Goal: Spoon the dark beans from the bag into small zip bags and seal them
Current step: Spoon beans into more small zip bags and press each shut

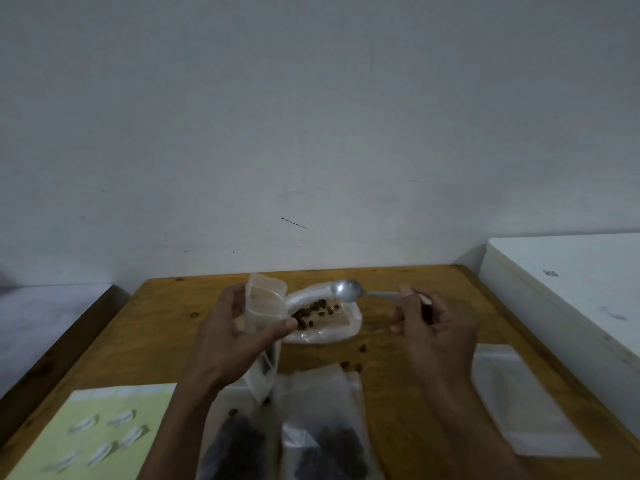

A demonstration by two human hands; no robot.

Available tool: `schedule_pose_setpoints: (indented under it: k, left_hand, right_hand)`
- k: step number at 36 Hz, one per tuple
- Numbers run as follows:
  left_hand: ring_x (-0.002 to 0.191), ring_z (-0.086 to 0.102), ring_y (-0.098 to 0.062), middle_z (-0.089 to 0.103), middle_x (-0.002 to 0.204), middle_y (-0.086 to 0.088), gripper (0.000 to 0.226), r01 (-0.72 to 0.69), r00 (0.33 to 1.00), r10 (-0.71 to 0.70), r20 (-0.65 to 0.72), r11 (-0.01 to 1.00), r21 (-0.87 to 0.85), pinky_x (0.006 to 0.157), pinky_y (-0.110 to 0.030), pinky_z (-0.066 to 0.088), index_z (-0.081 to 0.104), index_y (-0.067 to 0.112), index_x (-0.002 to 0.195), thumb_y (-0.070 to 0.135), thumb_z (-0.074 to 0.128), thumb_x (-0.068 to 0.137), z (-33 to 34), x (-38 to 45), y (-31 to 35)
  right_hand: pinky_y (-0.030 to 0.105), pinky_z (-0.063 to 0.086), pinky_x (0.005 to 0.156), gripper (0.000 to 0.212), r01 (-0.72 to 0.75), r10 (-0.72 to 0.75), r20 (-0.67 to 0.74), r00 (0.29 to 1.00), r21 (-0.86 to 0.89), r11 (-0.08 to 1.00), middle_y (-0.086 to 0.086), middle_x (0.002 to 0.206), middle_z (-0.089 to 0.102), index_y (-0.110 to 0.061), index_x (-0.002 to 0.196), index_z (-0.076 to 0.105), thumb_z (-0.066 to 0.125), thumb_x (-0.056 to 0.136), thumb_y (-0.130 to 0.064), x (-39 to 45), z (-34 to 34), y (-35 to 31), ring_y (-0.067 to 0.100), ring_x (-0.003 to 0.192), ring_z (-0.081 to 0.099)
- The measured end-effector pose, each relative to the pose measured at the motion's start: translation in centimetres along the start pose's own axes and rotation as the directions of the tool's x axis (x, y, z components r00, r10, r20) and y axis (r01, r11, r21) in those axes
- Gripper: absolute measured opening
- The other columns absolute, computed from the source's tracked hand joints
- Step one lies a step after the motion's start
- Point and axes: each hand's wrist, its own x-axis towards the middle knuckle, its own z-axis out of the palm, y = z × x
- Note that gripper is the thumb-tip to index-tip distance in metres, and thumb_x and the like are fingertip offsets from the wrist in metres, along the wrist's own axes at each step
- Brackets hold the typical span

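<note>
Thin clear plastic, all of it: soft, slippery, no stiffness. The source bag (325, 320) lies slumped mid-table, mouth up, dark beans (311, 311) showing inside. Left hand (239, 327) pinches a small zip bag (265, 299) upright just left of that bag, thumb across its front, fingers behind. Best held near the zip rim, I'd judge, so the mouth stays open. Right hand (433, 323) grips the handle of a metal spoon (346, 290), bowl empty, hovering over the source bag's far edge. Beans look light and prone to roll; a few strays (360, 353) lie just nearer than the source bag. Filled bags (329, 441) crowd the near side. Table edge (502, 306) well right; open wood beyond.
</note>
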Motion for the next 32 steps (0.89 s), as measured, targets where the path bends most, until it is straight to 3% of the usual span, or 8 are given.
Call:
schedule_pose_setpoints:
  k: [10,15,17,20,23,26,29,32]
  left_hand:
    - [0.113,0.055,-0.010,0.055,0.123,0.014,0.115,0.003,1.000,-0.003,-0.016,1.000,-0.021,0.081,-0.020,0.043,0.044,0.029,0.140,0.078,0.080,0.042,-0.5,0.1,-0.8]
    - [0.114,0.056,-0.011,0.056,0.126,0.013,0.112,-0.009,1.000,0.008,-0.018,1.000,-0.015,0.082,-0.020,0.044,0.044,0.029,0.140,0.076,0.081,0.045,-0.4,0.2,-0.8]
    - [0.114,0.055,-0.011,0.055,0.125,0.013,0.112,-0.005,1.000,0.005,-0.017,1.000,-0.010,0.080,-0.019,0.044,0.044,0.030,0.138,0.078,0.079,0.043,-0.3,0.2,-0.7]
    - [0.115,0.055,-0.011,0.054,0.124,0.014,0.115,-0.011,1.000,0.012,-0.017,1.000,0.007,0.079,-0.016,0.042,0.044,0.030,0.138,0.079,0.076,0.040,0.0,0.3,-0.5]
    - [0.114,0.057,-0.010,0.057,0.125,0.015,0.116,-0.037,0.998,0.038,-0.045,0.999,0.018,0.079,-0.015,0.043,0.046,0.030,0.138,0.083,0.075,0.039,0.5,0.2,-0.2]
    - [0.111,0.058,-0.009,0.059,0.123,0.014,0.110,-0.061,0.997,0.062,-0.054,0.998,0.018,0.078,-0.015,0.044,0.047,0.029,0.135,0.081,0.078,0.043,1.2,0.1,0.6]
    - [0.107,0.060,-0.009,0.060,0.120,0.012,0.101,-0.079,0.995,0.080,-0.060,0.997,0.016,0.074,-0.011,0.043,0.047,0.026,0.133,0.071,0.078,0.048,1.5,-0.2,1.3]
    - [0.104,0.062,-0.004,0.063,0.115,0.015,0.099,-0.074,0.994,0.073,-0.085,0.997,-0.016,0.080,-0.019,0.051,0.051,0.028,0.129,0.072,0.083,0.047,0.6,-0.3,1.3]
  right_hand:
    - [0.003,0.044,0.055,0.017,-0.039,0.071,0.105,0.992,-0.281,0.959,-0.010,0.081,0.074,-0.018,0.105,0.078,0.067,0.093,-0.023,-2.1,4.3,5.3,-0.006,0.068,0.062]
    - [0.001,0.042,0.056,0.020,-0.088,0.159,0.186,0.970,-0.342,0.936,-0.015,0.081,0.062,-0.015,0.111,0.073,0.067,0.093,-0.021,-1.6,5.0,5.6,-0.009,0.071,0.056]
    - [0.003,0.041,0.056,0.027,-0.089,0.185,0.225,0.957,-0.380,0.920,-0.010,0.092,0.065,-0.017,0.117,0.070,0.069,0.092,-0.027,-1.4,5.1,5.8,-0.005,0.080,0.057]
    - [0.020,0.037,0.077,0.037,0.005,0.127,0.217,0.968,-0.522,0.853,-0.005,0.116,0.061,-0.022,0.121,0.067,0.068,0.089,-0.042,-1.3,5.1,5.8,0.010,0.106,0.052]
    - [0.024,0.043,0.077,0.040,0.108,-0.007,0.264,0.964,-0.371,0.922,-0.011,0.109,0.058,-0.026,0.114,0.071,0.063,0.088,-0.055,-1.4,5.2,3.3,0.008,0.103,0.052]
    - [0.008,0.041,0.075,0.033,0.168,-0.063,0.451,0.890,-0.197,0.966,-0.013,0.111,0.062,-0.029,0.108,0.073,0.067,0.086,-0.052,-1.6,5.6,-0.4,-0.005,0.100,0.053]
    - [0.000,0.042,0.066,0.030,0.222,-0.102,0.536,0.838,-0.164,0.961,-0.011,0.109,0.068,-0.024,0.110,0.077,0.068,0.089,-0.044,-1.3,6.6,-2.4,-0.013,0.089,0.055]
    - [0.017,0.049,0.069,0.021,0.276,-0.189,0.465,0.865,-0.126,0.953,-0.006,0.095,0.073,-0.022,0.097,0.079,0.065,0.093,-0.037,-1.1,7.4,-2.8,0.000,0.084,0.062]
